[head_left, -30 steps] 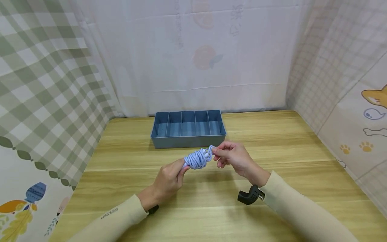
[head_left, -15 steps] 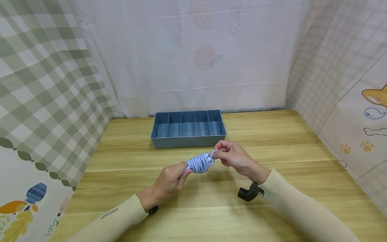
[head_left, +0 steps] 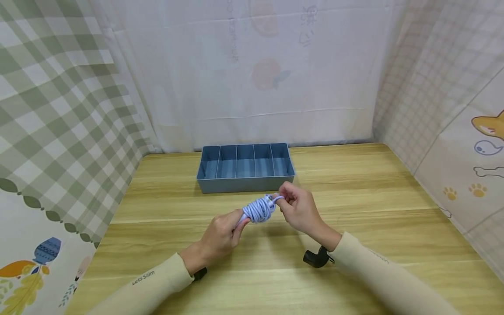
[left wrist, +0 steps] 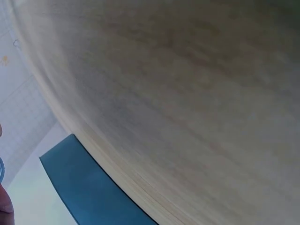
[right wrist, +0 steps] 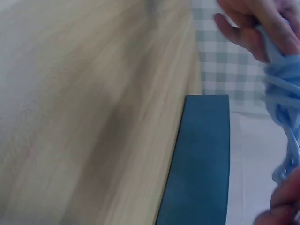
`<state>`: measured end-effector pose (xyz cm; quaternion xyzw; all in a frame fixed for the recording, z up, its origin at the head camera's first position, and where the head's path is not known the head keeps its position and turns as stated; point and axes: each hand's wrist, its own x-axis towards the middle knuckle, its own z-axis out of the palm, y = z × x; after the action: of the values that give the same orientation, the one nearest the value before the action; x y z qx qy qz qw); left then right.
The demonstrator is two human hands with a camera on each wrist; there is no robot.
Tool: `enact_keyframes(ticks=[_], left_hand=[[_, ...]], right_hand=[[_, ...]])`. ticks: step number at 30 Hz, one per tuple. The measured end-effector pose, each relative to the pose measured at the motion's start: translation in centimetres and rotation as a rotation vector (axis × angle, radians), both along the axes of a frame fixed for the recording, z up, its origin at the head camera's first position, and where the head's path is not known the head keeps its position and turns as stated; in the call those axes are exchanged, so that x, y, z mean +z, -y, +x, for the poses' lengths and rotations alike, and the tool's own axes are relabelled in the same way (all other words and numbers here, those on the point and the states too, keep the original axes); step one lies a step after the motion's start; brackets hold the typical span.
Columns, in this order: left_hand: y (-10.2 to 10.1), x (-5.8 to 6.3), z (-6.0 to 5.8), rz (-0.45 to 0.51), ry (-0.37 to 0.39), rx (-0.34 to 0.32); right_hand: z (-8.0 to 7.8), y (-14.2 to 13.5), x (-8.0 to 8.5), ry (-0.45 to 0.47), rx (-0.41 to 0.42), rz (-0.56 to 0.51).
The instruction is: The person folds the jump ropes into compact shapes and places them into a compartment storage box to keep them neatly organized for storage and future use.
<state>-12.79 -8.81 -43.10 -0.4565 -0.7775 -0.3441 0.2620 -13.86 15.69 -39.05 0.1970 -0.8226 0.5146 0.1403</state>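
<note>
A pale blue cord (head_left: 259,210) is wound in tight turns into a thick bundle, held over the table in front of the tray. My left hand (head_left: 221,232) grips the bundle's near left end; in the right wrist view a smooth, tapered blue part (right wrist: 272,44) of it comes out between those fingers. At the other end, my right hand (head_left: 302,211) pinches a loose loop of the cord (head_left: 278,198) with thumb and fingertips. The right wrist view shows the turns of the cord (right wrist: 283,96) close up, partly cut off by the frame edge.
A blue-grey tray (head_left: 246,184) with several narrow compartments stands at the back of the wooden table (head_left: 165,197), just beyond the hands. Fabric sheets hang behind and at both sides; the left one is a green checked cloth (head_left: 78,96).
The right hand has turned at the wrist, its forearm shifting slightly left, while it keeps hold of the cord's loop. The bundle dipped a little, then rose slightly; the left hand barely moved.
</note>
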Motion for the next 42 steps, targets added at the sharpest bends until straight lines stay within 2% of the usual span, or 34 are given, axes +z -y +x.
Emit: enact_keyframes(ticks=[4,6,11,21,30,33,36,38,42], left_hand=[[-0.1,-0.2,0.0,0.002,-0.009,0.020],[-0.1,-0.3,0.0,0.001,-0.019,0.033],[0.0,-0.4,0.0,0.004,-0.034,0.053],[0.0,-0.3,0.1,-0.004,-0.064,0.063],[0.1,-0.3,0.0,-0.027,-0.059,0.073],[0.0,-0.4,0.0,-0.050,-0.075,0.084],[-0.3,-0.5,0.1,-0.073,-0.047,0.120],[-0.5,-0.4,0.2,-0.070,0.010,0.159],[-1.2,0.1,0.3,-0.001,0.168,0.244]], right_hand=[[0.1,0.4,-1.0,-0.090,-0.049,-0.013],[0.3,0.6,-1.1,-0.086,-0.049,-0.023],[0.7,0.9,-0.9,-0.024,-0.015,-0.082],[1.2,1.2,0.2,0.168,-0.029,-0.167],[1.0,1.1,-0.2,0.128,-0.011,-0.214],[0.8,1.2,-0.1,0.064,-0.063,-0.134],[0.7,1.4,-0.1,-0.078,-0.121,0.003],[0.7,1.7,-0.3,-0.193,-0.134,0.087],[1.0,2.7,-0.9,-0.364,-0.096,0.192]])
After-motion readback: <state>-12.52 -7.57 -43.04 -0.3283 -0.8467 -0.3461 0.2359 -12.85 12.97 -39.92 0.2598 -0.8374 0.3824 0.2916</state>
